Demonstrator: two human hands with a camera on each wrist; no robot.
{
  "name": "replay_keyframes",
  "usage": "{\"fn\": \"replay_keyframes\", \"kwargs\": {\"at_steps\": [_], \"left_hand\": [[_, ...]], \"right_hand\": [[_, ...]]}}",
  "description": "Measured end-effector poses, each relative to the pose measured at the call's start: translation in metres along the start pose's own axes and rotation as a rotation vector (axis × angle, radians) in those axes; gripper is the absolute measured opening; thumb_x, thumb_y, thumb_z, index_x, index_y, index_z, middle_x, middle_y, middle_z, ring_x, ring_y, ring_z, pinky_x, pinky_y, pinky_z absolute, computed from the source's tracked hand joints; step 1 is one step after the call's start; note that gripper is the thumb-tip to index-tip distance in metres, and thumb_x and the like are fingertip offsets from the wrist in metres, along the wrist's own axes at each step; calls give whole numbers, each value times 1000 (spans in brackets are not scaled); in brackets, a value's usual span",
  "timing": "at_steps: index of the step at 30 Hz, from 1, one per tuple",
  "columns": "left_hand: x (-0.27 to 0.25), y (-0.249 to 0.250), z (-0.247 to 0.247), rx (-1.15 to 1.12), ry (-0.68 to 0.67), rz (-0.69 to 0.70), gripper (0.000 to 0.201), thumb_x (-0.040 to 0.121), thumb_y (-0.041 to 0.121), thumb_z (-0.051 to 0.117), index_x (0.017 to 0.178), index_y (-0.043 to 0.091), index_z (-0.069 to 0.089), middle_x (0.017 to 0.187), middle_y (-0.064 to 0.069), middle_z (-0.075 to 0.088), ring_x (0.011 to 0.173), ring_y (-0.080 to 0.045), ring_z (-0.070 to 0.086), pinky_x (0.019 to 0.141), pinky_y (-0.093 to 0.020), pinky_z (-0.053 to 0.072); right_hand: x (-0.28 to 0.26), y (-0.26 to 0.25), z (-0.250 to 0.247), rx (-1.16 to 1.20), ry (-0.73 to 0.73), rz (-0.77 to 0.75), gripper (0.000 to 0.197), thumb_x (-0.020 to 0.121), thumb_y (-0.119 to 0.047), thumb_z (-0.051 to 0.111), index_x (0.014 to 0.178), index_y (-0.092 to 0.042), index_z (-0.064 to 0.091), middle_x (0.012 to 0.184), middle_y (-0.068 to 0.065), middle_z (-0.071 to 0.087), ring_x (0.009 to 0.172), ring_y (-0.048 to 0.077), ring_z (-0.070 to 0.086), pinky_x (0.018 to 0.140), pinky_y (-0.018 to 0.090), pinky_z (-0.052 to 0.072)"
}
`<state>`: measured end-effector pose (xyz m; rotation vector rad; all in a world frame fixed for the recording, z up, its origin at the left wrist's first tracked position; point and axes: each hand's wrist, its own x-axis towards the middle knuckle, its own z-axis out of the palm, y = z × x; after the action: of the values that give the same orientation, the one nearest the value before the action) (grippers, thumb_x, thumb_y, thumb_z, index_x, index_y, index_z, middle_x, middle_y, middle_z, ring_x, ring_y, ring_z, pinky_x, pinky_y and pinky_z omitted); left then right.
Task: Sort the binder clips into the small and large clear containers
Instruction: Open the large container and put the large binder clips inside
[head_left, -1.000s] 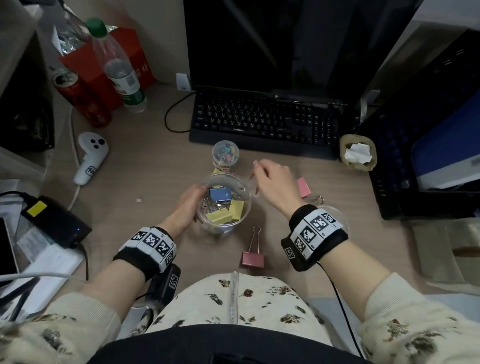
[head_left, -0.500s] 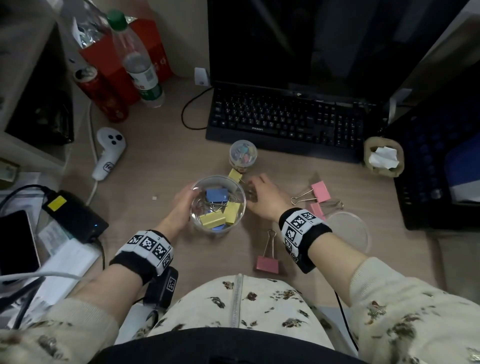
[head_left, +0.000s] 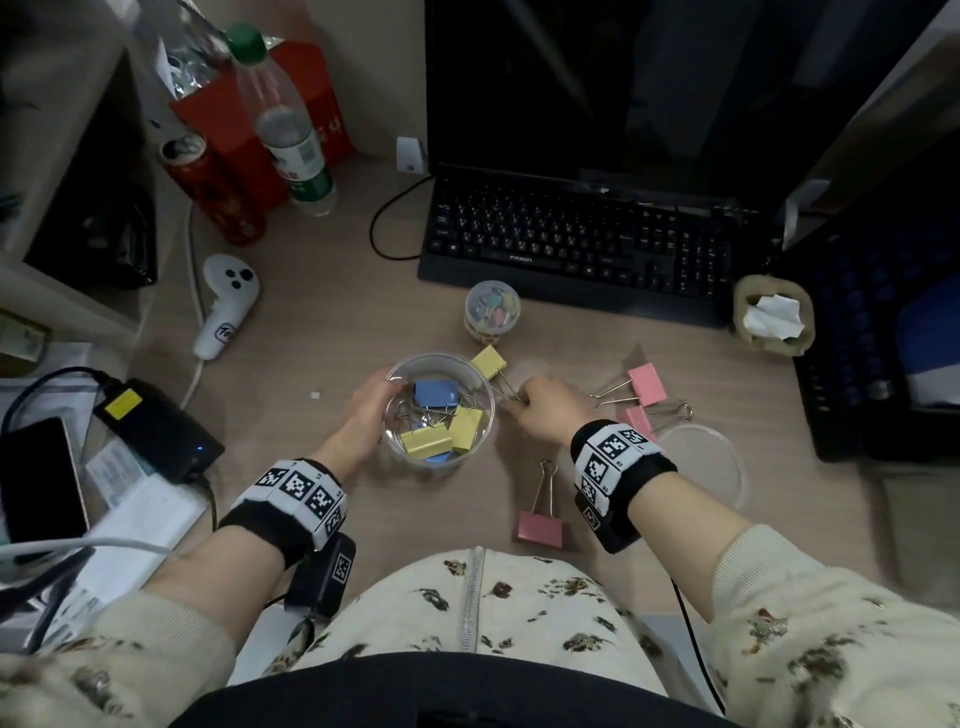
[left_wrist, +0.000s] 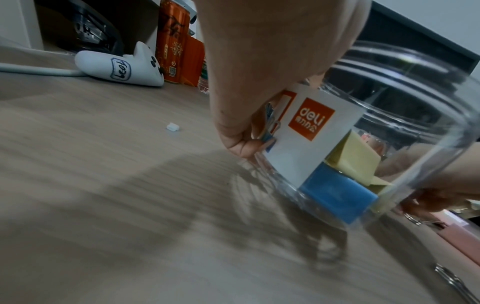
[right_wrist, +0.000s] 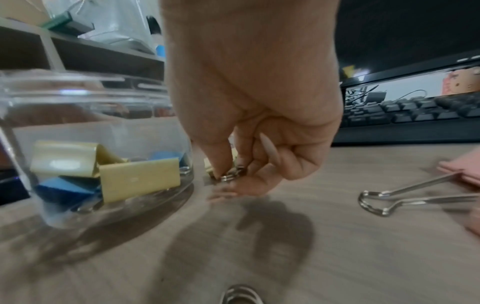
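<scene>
Down goes the right hand (head_left: 540, 413) from above the big jar (head_left: 439, 410), fingertips now pinching the wire handles of a yellow clip (head_left: 488, 362) on the desk (head_left: 322, 312) just beside it. Left hand (head_left: 363, 415) wraps the jar's wall. Yellow and blue clips sit inside; pink clips (head_left: 647, 383) lie to the right, the small jar (head_left: 492, 310) by the keyboard (head_left: 582, 244).

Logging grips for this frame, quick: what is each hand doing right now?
Left hand: holds the side of the large clear container.
Right hand: pinches the wire handles of the yellow binder clip on the desk.
</scene>
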<state>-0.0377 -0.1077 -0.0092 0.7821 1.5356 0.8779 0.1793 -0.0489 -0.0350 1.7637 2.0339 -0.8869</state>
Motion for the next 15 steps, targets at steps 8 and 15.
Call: {"fn": "replay_keyframes", "kwargs": {"at_steps": [8,15], "left_hand": [[-12,7,11,69,-19,19,45,86,43,45,113,11,60,110,-15,61,105,-30,56,104,-54,40],[-19,1,20,83,-32,109,54,79,64,42,108,24,63,121,-9,64,116,-27,59,107,-46,42]], "right_hand": [[-41,13,-31,361,506,-212,41,100,-33,45,67,-14,62,55,-8,54,52,5,51,53,26,40],[-84,-9,-44,346,408,-403,45,100,-26,46,61,-6,58,48,-7,45,47,8,43,50,24,33]]}}
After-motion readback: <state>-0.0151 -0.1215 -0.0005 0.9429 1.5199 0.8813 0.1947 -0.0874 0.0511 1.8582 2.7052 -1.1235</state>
